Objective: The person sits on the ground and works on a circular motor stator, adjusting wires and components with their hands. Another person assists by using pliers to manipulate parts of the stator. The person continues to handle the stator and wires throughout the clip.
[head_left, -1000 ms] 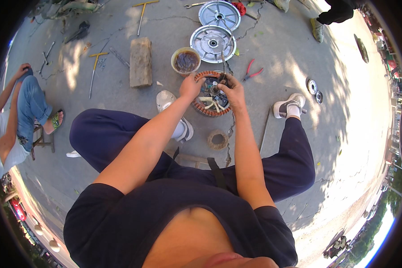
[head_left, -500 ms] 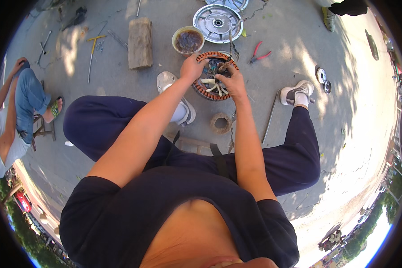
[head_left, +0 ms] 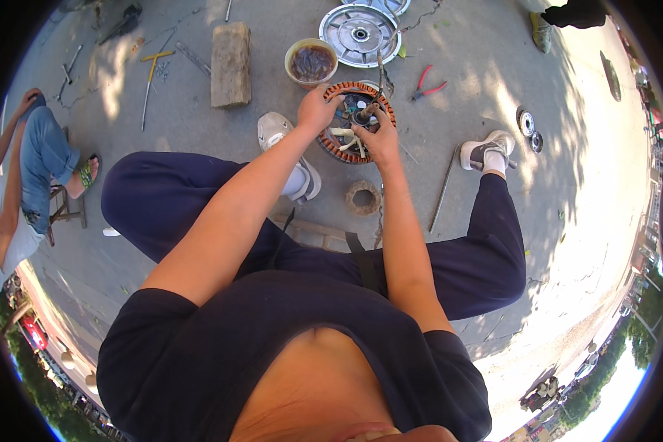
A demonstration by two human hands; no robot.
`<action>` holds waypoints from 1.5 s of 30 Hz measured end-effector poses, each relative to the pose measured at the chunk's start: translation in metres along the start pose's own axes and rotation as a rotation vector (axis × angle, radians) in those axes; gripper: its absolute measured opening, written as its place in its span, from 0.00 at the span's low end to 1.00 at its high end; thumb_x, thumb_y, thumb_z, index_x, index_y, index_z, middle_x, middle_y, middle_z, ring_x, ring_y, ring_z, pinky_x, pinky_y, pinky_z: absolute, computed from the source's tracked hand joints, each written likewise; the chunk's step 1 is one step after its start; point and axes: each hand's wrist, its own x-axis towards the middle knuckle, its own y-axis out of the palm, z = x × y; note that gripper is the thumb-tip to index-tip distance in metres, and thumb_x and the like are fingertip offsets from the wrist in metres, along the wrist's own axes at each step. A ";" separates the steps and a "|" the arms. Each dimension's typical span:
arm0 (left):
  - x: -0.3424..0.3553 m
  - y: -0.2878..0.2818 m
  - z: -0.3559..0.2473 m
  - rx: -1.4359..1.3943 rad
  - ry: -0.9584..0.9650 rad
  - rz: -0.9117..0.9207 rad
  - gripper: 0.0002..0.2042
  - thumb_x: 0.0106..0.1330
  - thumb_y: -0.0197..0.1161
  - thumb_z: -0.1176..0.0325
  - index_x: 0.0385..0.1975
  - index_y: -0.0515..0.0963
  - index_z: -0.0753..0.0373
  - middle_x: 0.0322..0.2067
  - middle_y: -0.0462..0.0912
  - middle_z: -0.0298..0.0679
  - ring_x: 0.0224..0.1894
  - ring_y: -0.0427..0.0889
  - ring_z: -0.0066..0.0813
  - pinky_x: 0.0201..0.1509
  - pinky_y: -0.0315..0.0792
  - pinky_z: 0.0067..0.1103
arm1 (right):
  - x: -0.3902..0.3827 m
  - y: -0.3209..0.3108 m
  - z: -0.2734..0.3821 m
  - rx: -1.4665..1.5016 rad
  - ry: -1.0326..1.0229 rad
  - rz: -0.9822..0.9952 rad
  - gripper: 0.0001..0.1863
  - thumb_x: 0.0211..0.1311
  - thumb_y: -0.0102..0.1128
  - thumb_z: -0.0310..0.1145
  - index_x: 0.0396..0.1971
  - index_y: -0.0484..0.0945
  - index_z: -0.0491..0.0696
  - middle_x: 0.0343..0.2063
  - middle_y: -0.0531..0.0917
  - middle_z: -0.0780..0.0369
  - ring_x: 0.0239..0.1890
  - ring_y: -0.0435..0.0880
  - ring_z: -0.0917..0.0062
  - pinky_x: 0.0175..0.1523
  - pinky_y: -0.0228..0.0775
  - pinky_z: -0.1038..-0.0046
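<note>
Copper-wound stator (head_left: 345, 121), left hand (head_left: 317, 112) half-curled, holding its rim, right hand (head_left: 380, 138) nearly closed around its hub (head_left: 361, 116), bowl (head_left: 302, 83) just beyond

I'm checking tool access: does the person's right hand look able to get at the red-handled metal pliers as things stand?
Probably yes: the pliers lie ahead and rightward of the right hand, with no visible barrier between, though it would have to leave the ring-shaped, copper-coloured motor part.

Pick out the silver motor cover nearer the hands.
The silver motor cover wholly in frame, just beyond the copper-wound stator; the other cover lies farther out, cut off by the top edge.
</note>
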 end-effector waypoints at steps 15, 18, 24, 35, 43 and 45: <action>-0.006 -0.001 0.011 -0.064 0.046 -0.039 0.27 0.60 0.65 0.54 0.54 0.75 0.67 0.42 0.83 0.54 0.47 0.81 0.51 0.50 0.74 0.36 | -0.005 0.013 -0.002 -0.023 -0.100 -0.060 0.28 0.46 0.73 0.35 0.49 0.78 0.42 0.44 0.80 0.53 0.46 0.80 0.60 0.52 0.72 0.65; -0.009 -0.003 0.013 -0.090 0.041 -0.029 0.27 0.61 0.66 0.54 0.54 0.75 0.68 0.43 0.83 0.55 0.47 0.82 0.50 0.51 0.74 0.34 | -0.006 0.016 -0.001 0.003 -0.058 -0.040 0.27 0.46 0.73 0.34 0.49 0.78 0.42 0.44 0.80 0.52 0.48 0.80 0.60 0.54 0.71 0.65; -0.013 -0.004 0.009 -0.090 0.040 -0.048 0.28 0.60 0.65 0.55 0.56 0.74 0.68 0.42 0.83 0.56 0.47 0.81 0.52 0.50 0.73 0.36 | -0.003 0.015 -0.010 0.056 -0.039 -0.044 0.30 0.46 0.73 0.33 0.52 0.77 0.40 0.37 0.83 0.60 0.29 0.77 0.82 0.38 0.72 0.76; -0.021 -0.014 0.001 -0.123 0.041 -0.030 0.26 0.62 0.66 0.56 0.54 0.74 0.68 0.41 0.84 0.53 0.45 0.84 0.45 0.49 0.75 0.30 | -0.005 -0.009 -0.027 -0.239 -0.084 -0.295 0.36 0.54 0.69 0.39 0.60 0.69 0.38 0.58 0.72 0.45 0.56 0.74 0.53 0.62 0.65 0.63; -0.022 -0.007 0.014 -0.150 0.065 -0.046 0.29 0.59 0.69 0.55 0.54 0.73 0.69 0.41 0.84 0.52 0.45 0.84 0.42 0.49 0.75 0.29 | -0.003 0.008 -0.025 0.392 0.388 -0.230 0.46 0.51 0.73 0.44 0.63 0.61 0.32 0.60 0.70 0.46 0.61 0.72 0.62 0.64 0.63 0.67; -0.023 -0.008 0.012 -0.115 0.031 0.001 0.32 0.57 0.71 0.53 0.55 0.73 0.69 0.43 0.84 0.52 0.46 0.84 0.42 0.50 0.75 0.29 | -0.004 0.008 -0.027 0.360 0.407 -0.209 0.52 0.47 0.76 0.43 0.66 0.56 0.35 0.59 0.72 0.48 0.59 0.74 0.64 0.62 0.66 0.68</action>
